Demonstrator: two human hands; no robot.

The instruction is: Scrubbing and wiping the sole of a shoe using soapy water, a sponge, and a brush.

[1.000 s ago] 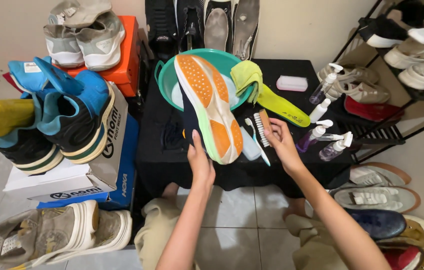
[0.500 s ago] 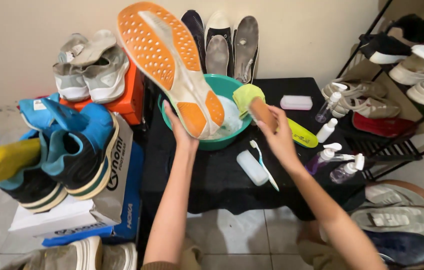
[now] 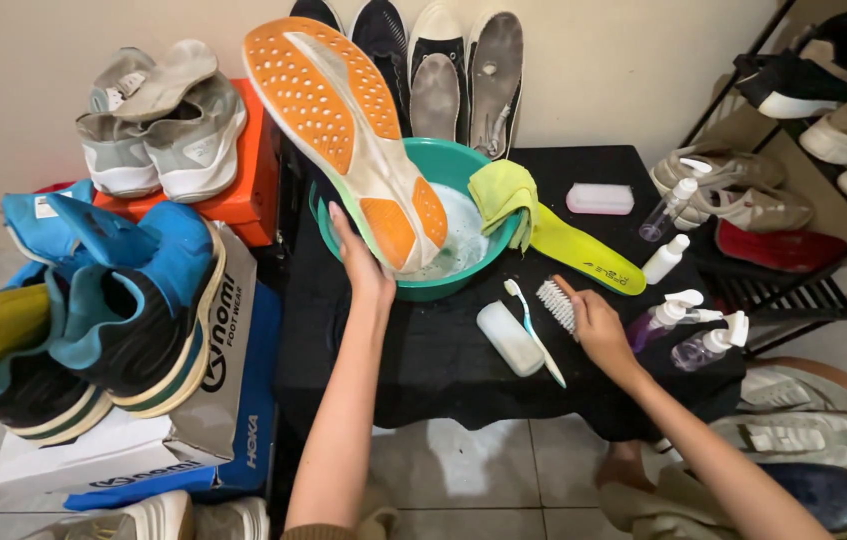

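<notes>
Left hand [image 3: 364, 270] grips running shoe [image 3: 349, 130], orange sole up, heel tipped over teal basin [image 3: 339, 245] at table's 12 o'clock so drips land in suds. Right hand [image 3: 594, 325] closes on scrub brush [image 3: 556, 303], at 4 o'clock from basin; toothbrush [image 3: 534, 330] and soap bar [image 3: 509, 338] lie beside it.

Blue shoes [image 3: 114, 300] on boxes left; shoe rack [image 3: 824, 130] right; spray bottles [image 3: 694, 335].
</notes>
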